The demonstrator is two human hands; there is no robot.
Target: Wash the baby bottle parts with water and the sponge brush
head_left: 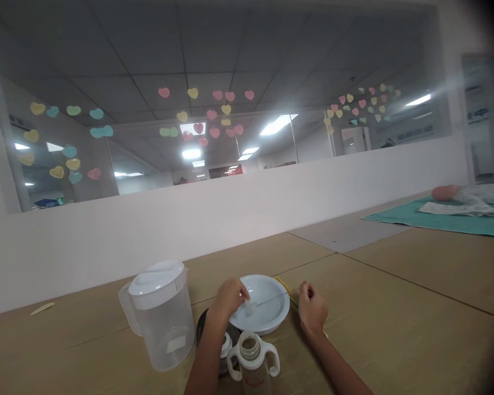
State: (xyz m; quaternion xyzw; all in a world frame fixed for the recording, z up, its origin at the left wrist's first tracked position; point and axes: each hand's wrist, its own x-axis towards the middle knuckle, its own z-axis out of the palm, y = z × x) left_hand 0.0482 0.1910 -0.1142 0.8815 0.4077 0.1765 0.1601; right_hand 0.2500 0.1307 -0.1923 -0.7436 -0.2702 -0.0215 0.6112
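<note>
Over a white bowl, my left hand pinches a small translucent piece at the bowl's left side. My right hand, fingers closed, holds the end of a thin rod just right of the bowl. The rod's other end reaches the translucent piece. In front of the bowl stands an open bottle with two white handles. A dark round dish holding a white ring-shaped part is partly hidden behind my left forearm.
A clear pitcher with a white lid stands left of my left arm. Behind the bowl's right edge lies a yellow-green item. A flat wooden piece is at far left. A teal cloth carries a doll-like object at right.
</note>
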